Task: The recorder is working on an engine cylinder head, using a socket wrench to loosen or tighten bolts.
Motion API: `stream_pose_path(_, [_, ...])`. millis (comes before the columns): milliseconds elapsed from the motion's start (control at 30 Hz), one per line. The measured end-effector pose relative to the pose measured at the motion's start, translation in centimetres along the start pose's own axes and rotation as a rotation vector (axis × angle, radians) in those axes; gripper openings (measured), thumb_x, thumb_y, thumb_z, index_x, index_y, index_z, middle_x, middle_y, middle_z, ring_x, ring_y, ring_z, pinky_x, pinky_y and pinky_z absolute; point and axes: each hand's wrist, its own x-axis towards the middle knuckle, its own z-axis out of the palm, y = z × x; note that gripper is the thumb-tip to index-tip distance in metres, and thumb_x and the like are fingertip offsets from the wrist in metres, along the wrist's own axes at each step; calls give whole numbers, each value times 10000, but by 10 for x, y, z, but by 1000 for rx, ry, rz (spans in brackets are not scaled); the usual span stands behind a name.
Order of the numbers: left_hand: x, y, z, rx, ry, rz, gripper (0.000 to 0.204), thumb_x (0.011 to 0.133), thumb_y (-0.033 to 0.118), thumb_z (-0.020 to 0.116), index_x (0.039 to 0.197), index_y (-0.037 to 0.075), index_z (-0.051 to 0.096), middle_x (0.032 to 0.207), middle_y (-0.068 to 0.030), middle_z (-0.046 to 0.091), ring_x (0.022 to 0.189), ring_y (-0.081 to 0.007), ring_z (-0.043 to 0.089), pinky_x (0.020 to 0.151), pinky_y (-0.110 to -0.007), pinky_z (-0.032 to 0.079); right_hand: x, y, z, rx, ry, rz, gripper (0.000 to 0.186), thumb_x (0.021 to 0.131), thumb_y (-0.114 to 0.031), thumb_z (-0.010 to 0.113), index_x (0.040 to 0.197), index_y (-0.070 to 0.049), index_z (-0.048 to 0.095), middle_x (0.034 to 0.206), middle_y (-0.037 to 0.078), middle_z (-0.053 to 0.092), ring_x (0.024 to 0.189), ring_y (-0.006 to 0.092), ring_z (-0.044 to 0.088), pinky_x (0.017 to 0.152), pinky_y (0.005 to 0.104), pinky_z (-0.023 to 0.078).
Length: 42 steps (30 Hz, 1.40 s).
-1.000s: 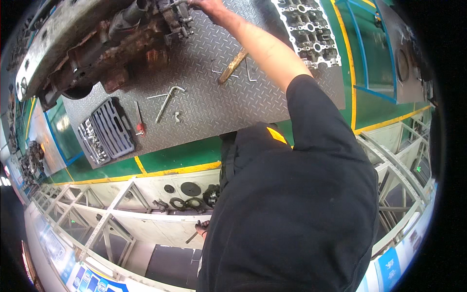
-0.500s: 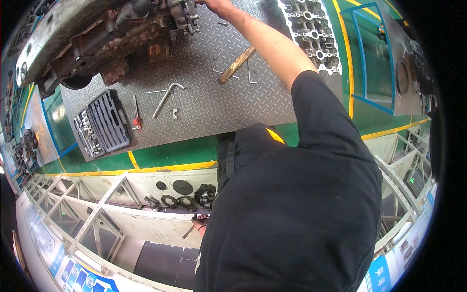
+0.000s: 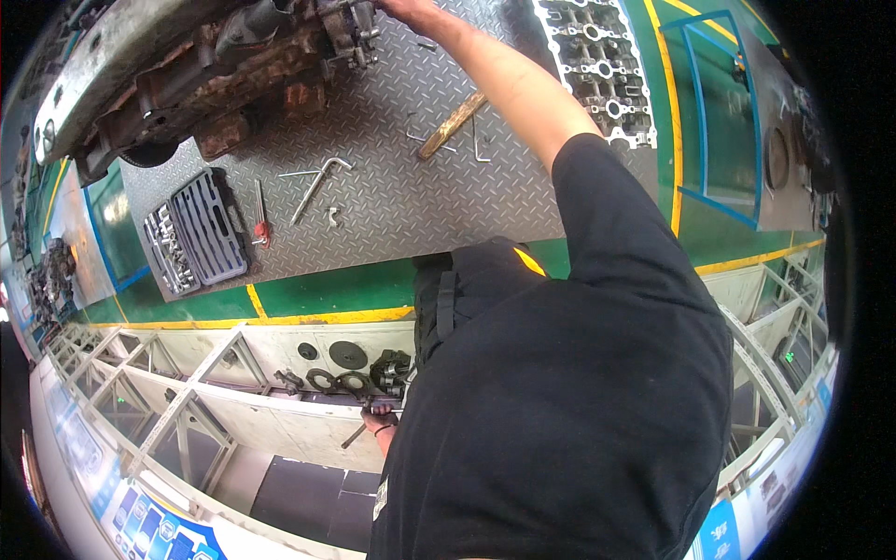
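My right arm reaches across the table to the near end of a rusty, dirty engine (image 3: 224, 84). My right hand (image 3: 407, 7) is at the picture's top edge, beside the engine's metal fittings; its fingers are mostly cut off or hidden. Low on the left of my black-shirted body, my left hand (image 3: 379, 418) is closed round a thin bar-like tool (image 3: 354, 436), whose end sticks out below the fist. Its exact kind is too small to tell. On the tread-plate tabletop (image 3: 373, 210), a wooden stick (image 3: 452, 125) lies near my right forearm.
A socket set case (image 3: 210, 229), hex keys with a red holder (image 3: 262, 231), an L-shaped wrench (image 3: 318, 187) and a small metal piece (image 3: 333, 217) lie on the table. A cylinder head (image 3: 602, 70) is at right. Discs and rings (image 3: 348, 355) sit by white framing behind my left hand.
My left hand and its bar have shifted slightly to the left. My right arm stays stretched toward the engine, with only a slight shift.
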Motion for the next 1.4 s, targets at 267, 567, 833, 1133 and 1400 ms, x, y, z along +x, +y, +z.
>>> stream_pose_path(267, [-57,16,37,-95,-277,203,191,908,311,456,880,129,506,545,47,222,434,-98,218,393,-251,193,1,19,10,742,-144,405,337,896,-375,579,997,-55,604,779,46,611,653,144,546,570,303,454])
stream_pose_path(567, [-128,30,64,-71,-432,385,266,895,338,511,999,97,557,551,34,240,446,-101,264,421,-260,216,-18,51,-15,718,96,439,210,846,-145,586,890,52,643,802,131,676,664,183,641,601,306,524])
stream_pose_path(833, [-109,-39,38,-196,-417,266,209,901,331,518,847,131,546,540,33,250,435,-105,239,431,-265,216,-162,98,-52,140,3,670,165,825,-159,562,869,-22,643,797,113,690,650,202,653,532,334,492])
stream_pose_path(1133, [-117,-154,-2,-96,-32,125,225,897,332,527,985,129,573,513,28,283,421,-100,299,413,-274,299,-175,141,-40,-737,-256,344,309,738,-216,603,976,-24,648,974,231,642,945,374,625,832,443,505])
stream_pose_path(1400, [-191,-266,-14,-112,-99,119,214,903,352,567,851,148,530,524,33,307,422,-106,304,405,-274,278,-149,154,5,-970,-515,109,256,809,-143,554,1035,-33,605,1115,210,582,1023,373,587,857,439,502])
